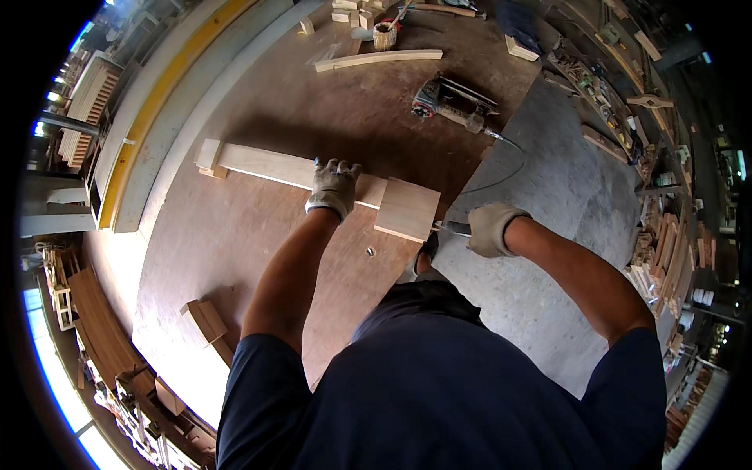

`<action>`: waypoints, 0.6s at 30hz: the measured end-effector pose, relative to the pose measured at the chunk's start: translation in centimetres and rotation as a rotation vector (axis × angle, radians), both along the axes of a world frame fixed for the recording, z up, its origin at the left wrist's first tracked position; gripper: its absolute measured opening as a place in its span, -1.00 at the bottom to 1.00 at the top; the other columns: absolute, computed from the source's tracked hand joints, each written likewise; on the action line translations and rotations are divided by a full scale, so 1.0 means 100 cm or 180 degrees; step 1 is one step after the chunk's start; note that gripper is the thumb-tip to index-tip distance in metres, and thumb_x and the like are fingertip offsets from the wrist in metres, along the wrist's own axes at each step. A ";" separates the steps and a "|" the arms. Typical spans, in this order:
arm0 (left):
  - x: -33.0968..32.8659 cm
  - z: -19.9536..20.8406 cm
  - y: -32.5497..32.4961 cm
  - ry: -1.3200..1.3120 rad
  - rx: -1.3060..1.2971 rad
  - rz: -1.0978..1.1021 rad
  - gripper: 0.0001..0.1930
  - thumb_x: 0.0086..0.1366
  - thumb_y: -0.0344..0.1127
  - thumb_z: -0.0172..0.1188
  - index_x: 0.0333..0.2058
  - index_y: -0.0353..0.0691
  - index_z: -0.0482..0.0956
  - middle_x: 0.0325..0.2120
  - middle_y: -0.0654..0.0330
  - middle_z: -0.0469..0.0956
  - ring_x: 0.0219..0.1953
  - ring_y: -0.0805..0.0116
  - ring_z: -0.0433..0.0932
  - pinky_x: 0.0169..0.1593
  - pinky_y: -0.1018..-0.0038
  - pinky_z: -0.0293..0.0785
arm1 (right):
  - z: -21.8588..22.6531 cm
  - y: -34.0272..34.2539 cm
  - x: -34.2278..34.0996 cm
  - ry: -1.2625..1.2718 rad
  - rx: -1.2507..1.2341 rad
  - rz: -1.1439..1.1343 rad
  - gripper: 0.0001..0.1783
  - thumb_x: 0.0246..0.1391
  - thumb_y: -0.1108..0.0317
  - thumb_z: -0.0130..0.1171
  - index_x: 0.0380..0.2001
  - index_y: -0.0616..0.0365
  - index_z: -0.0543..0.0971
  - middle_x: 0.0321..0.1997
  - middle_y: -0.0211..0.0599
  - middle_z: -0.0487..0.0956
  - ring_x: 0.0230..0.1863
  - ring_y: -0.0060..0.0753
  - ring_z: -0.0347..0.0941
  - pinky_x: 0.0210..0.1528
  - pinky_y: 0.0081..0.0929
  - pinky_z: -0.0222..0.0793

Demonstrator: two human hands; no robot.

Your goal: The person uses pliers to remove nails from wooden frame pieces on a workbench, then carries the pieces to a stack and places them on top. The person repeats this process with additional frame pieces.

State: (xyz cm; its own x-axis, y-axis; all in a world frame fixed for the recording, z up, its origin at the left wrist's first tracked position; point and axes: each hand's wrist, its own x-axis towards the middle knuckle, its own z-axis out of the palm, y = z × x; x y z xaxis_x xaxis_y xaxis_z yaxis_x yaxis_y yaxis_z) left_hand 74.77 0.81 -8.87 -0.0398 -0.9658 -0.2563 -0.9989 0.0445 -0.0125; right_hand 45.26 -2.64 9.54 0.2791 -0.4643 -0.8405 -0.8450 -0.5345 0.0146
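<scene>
Two hands, both in pale cloth gloves; left hand [334, 186] on top of one long board [270, 166], back up, fingers bent over the wood; cannot tell whether pinching or just pressing; right hand [495, 229] closed round the dark handle of one tool [458, 229], thin tip aimed at the right side of one square block [409, 207]; cannot tell whether touching it or just beside it.

Board lying across the middle of one big brown table [266, 243], straight, pale and smooth; square block at its right end, wide and flat on top, with fine wood lines; one small block [210, 153] at its left end, pale too.

Farther up the table, one bent strip [379, 59], thin and pale; one round pot [385, 36], rough and crusty, with a stick poking out; one heap of little blocks [356, 16], too jumbled to count; one nail gun [453, 104], hard and partly shiny, near the table's right edge; one thin hose [522, 160] curving from its back end, over the grey floor [576, 160].

Low on the left, at least two brown blocks [207, 321], boxy and close together; past the table, one long yellow rail [160, 90].
</scene>
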 end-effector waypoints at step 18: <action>-0.001 -0.002 -0.003 -0.0042 -0.0037 -0.0076 -0.32 0.09 -0.35 0.37 0.25 0.00 0.48 0.17 0.11 0.52 0.31 0.03 0.39 0.46 -0.05 0.15 | -0.047 0.016 -0.052 -0.0341 0.0397 -0.1005 -0.54 0.16 0.13 0.20 -0.04 0.27 0.69 -0.03 0.25 0.67 0.08 0.22 0.61 0.17 -0.05 0.49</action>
